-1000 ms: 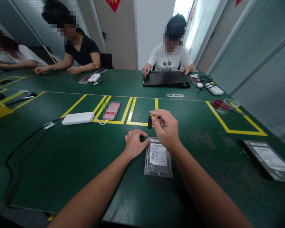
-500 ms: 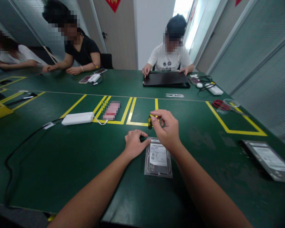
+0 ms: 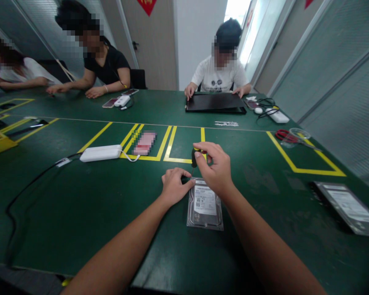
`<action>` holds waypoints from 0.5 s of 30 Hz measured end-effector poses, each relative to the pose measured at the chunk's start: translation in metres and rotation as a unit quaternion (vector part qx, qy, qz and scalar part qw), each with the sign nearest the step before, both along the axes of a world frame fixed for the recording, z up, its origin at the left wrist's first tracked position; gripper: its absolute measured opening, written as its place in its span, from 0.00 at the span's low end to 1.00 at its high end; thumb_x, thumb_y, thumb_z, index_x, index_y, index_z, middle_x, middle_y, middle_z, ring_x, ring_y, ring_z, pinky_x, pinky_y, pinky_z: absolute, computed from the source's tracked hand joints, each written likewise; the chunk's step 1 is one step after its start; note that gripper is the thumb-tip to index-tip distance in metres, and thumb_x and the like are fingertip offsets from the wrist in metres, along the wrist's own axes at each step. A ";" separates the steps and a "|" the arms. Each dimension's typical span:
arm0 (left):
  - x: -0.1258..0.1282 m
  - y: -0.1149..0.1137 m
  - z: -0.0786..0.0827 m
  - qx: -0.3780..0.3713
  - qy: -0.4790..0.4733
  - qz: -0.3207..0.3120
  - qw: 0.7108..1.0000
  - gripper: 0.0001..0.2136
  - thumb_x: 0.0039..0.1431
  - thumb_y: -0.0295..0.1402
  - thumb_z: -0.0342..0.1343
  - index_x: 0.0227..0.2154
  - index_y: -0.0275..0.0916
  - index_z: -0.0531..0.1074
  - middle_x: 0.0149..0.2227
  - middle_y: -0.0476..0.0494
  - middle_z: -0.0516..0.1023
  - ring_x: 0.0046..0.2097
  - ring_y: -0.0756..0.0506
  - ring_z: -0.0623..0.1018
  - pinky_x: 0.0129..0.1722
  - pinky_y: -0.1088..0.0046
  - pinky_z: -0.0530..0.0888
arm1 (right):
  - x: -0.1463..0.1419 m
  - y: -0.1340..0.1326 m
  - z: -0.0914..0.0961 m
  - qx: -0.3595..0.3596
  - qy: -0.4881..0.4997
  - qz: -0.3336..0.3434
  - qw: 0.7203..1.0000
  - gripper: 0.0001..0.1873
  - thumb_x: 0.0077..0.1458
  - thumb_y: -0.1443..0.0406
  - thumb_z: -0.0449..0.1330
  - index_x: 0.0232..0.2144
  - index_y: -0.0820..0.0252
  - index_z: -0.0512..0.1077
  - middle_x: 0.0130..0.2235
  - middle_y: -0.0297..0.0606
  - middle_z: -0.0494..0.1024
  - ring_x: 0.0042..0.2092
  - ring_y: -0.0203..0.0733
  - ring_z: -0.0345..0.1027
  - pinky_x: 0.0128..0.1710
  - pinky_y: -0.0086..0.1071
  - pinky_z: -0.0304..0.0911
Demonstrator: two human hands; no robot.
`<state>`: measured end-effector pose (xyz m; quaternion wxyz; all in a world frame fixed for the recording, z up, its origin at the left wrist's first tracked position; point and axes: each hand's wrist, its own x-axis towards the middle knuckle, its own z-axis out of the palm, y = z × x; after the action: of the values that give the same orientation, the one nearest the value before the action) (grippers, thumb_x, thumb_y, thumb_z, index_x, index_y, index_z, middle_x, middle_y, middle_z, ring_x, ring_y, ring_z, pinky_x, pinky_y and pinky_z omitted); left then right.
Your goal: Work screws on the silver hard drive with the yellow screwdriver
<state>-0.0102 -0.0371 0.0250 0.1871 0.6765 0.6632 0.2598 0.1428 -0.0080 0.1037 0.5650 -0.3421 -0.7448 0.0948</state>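
Note:
A silver hard drive (image 3: 203, 205) with a white label lies flat on the green table in front of me. My right hand (image 3: 215, 168) holds a small black-and-yellow screwdriver (image 3: 194, 158) upright by its handle, fingertips round the top. Its thin shaft points down at the drive's far left corner; the tip itself is too small to make out. At that same corner, my left hand (image 3: 176, 185) grips the drive's edge, its thumb on the drive and its index finger beside the shaft.
A second hard drive (image 3: 347, 207) lies at the right. Red-handled scissors (image 3: 287, 136) and a clear round lid (image 3: 299, 134) are beyond it. To the left are a white power strip (image 3: 101, 153) with a cable and a phone (image 3: 145, 143). Across the table a person handles a black panel (image 3: 215, 102).
The screwdriver handle has turned slightly in my right hand, showing less yellow. My left hand and the drive stay put. A co-worker's hand at the far left has shifted left.

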 end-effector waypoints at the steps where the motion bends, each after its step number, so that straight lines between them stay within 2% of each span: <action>1: 0.000 0.000 0.000 0.000 0.000 0.000 1.000 0.10 0.56 0.44 0.62 0.37 0.47 0.76 0.43 0.50 0.79 0.51 0.38 0.71 0.52 0.59 0.63 | 0.000 0.000 0.000 0.004 -0.002 0.004 1.000 0.11 0.61 0.69 0.57 0.43 0.56 0.76 0.43 0.37 0.80 0.46 0.41 0.72 0.47 0.42 0.67; 4: 0.000 0.000 0.000 0.002 0.000 0.001 1.000 0.10 0.56 0.44 0.62 0.37 0.47 0.76 0.43 0.50 0.79 0.51 0.39 0.71 0.52 0.59 0.63 | 0.000 0.000 -0.001 0.008 -0.001 0.015 1.000 0.10 0.59 0.68 0.60 0.43 0.58 0.76 0.43 0.39 0.79 0.47 0.42 0.72 0.49 0.42 0.66; 9: 0.000 0.000 -0.001 0.004 -0.002 0.003 1.000 0.10 0.56 0.44 0.62 0.37 0.46 0.76 0.44 0.50 0.79 0.51 0.39 0.71 0.51 0.59 0.63 | -0.001 0.001 -0.002 -0.015 0.011 -0.002 1.000 0.09 0.55 0.66 0.65 0.40 0.58 0.76 0.38 0.38 0.74 0.42 0.40 0.70 0.43 0.39 0.68; 12: 0.000 0.000 -0.001 0.005 -0.004 0.001 1.000 0.10 0.56 0.44 0.62 0.37 0.47 0.76 0.44 0.50 0.79 0.52 0.39 0.71 0.51 0.60 0.63 | -0.001 0.001 -0.002 0.001 -0.004 -0.006 1.000 0.07 0.57 0.67 0.62 0.40 0.58 0.76 0.38 0.37 0.76 0.42 0.40 0.70 0.43 0.39 0.66; 15: 0.000 -0.001 -0.001 0.006 -0.006 0.002 1.000 0.09 0.56 0.43 0.62 0.37 0.47 0.76 0.44 0.51 0.79 0.52 0.39 0.71 0.52 0.60 0.63 | -0.001 0.001 -0.001 0.008 -0.014 -0.002 1.000 0.10 0.59 0.70 0.58 0.43 0.58 0.75 0.40 0.36 0.79 0.42 0.40 0.70 0.42 0.38 0.66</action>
<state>-0.0101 -0.0379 0.0240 0.1869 0.6749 0.6615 0.2683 0.1422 -0.0065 0.1027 0.5570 -0.3401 -0.7531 0.0830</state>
